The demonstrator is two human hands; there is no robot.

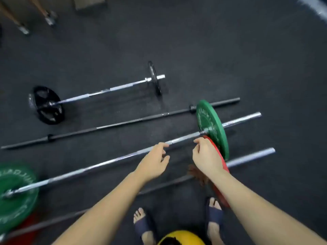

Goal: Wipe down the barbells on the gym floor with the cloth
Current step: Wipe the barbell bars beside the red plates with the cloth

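Four barbells lie side by side on the dark gym floor (194, 50): farthest a short chrome barbell (106, 90) with black plates, then a bare black bar (123, 122), a chrome bar (106, 161) with green plates (211, 128), and nearest a bar (251, 157) carrying a red plate (221, 159). Both bare arms reach out over the green-plated bar: the left hand (153, 161) is loosely curled and empty, the right hand (206, 156) curled with a fuzzy reddish-brown cloth (195, 172) hanging beneath it
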